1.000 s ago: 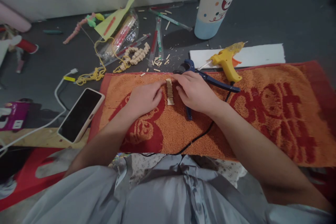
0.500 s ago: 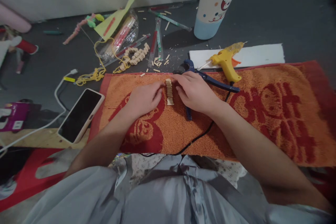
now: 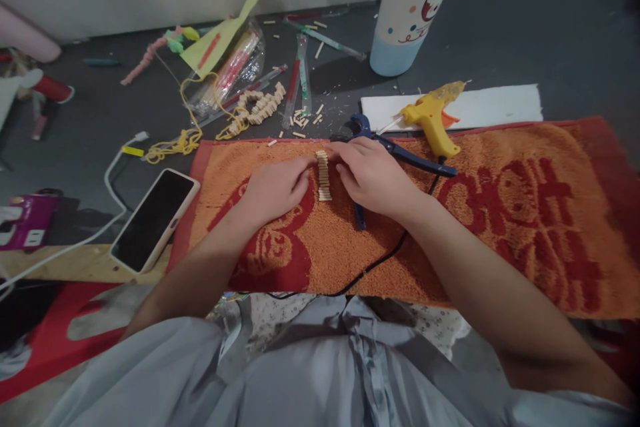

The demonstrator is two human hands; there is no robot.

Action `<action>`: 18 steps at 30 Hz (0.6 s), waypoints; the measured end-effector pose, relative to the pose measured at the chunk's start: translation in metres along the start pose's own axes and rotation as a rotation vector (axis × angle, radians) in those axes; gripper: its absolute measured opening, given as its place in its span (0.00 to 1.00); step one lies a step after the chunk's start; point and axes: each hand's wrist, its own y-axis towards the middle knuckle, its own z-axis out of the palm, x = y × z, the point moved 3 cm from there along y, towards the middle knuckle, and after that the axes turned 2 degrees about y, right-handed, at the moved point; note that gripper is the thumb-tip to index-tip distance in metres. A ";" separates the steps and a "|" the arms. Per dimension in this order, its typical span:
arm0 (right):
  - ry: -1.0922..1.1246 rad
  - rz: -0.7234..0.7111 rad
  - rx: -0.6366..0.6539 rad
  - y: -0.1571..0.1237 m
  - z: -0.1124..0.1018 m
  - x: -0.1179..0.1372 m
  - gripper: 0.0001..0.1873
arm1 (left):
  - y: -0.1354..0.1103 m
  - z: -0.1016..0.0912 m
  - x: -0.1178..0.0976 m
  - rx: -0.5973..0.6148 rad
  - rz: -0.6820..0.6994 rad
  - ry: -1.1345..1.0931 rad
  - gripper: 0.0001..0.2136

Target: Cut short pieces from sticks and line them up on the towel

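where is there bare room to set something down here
Bare: the dark tabletop right of the bottle, behind the white board; and the towel right of the glue gun and right forearm. Crowded: between left hand and right hand, around the stick row, and beyond the left hand, with loose sticks, plastic tubes and yellow cord.

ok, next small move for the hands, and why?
Probably nudge the row of short sticks straighter from both sides: its edges look uneven on the orange towel, and the left hand and right hand flank its far end.
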 end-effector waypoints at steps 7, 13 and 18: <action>0.000 0.003 -0.002 0.000 0.000 0.000 0.21 | 0.000 0.000 -0.001 0.007 -0.010 -0.001 0.19; -0.009 0.001 0.016 0.000 0.000 0.001 0.21 | 0.000 -0.001 -0.001 0.008 -0.022 0.026 0.19; -0.003 0.010 0.004 0.000 0.000 0.000 0.21 | 0.000 0.000 0.000 0.010 -0.052 0.039 0.20</action>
